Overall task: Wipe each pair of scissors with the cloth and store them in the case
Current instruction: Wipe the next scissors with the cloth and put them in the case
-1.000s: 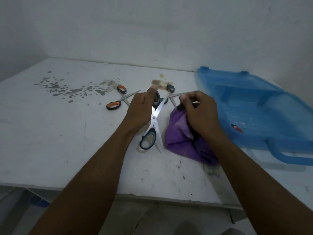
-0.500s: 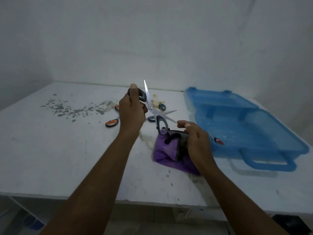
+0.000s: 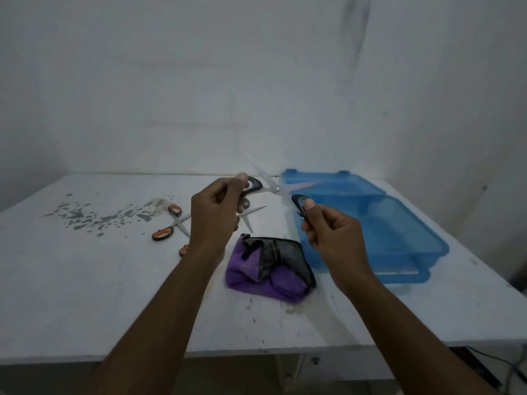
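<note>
My left hand (image 3: 215,215) and right hand (image 3: 332,232) each pinch handle of grey-handled scissors (image 3: 275,191), blades spread, frame centre, above purple cloth (image 3: 256,276).

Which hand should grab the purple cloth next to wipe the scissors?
Probably the right hand: it only pinches one handle of the scissors and hovers close over the purple cloth. The left hand grips the other handle, so it can hold them alone.

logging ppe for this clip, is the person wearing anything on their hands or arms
The left hand and right hand are bare: no gloves, rings, watch or bands visible. The left forearm and right forearm are bare down to the frame's bottom edge, no sleeve in view.
</note>
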